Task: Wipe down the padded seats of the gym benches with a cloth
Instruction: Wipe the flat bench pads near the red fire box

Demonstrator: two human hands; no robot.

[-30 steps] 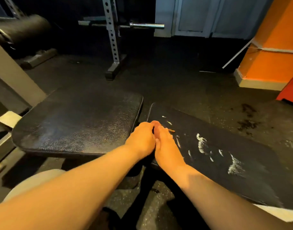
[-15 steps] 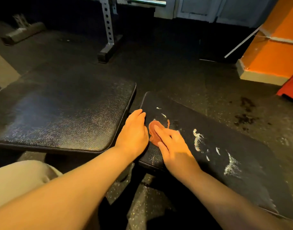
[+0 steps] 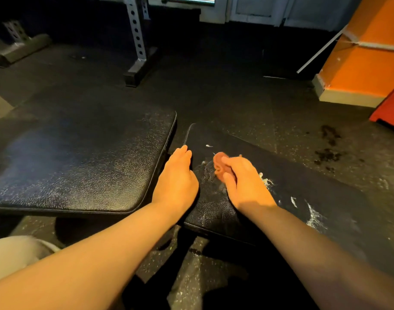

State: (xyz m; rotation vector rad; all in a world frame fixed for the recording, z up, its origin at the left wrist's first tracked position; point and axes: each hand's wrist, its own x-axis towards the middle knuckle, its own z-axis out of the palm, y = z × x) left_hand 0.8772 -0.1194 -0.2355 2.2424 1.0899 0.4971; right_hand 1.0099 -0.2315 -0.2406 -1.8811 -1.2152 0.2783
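Chalky bench pad [image 3: 303, 186], cloth [image 3: 220, 165] under right fingers [image 3: 230, 162]

Head view, looking down, close over bench pads [image 3: 84, 166]

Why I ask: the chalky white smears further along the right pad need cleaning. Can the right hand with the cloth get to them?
Probably yes. The right hand holds the cloth on the right pad, and the white smears lie just beside it on the same flat surface with nothing between.
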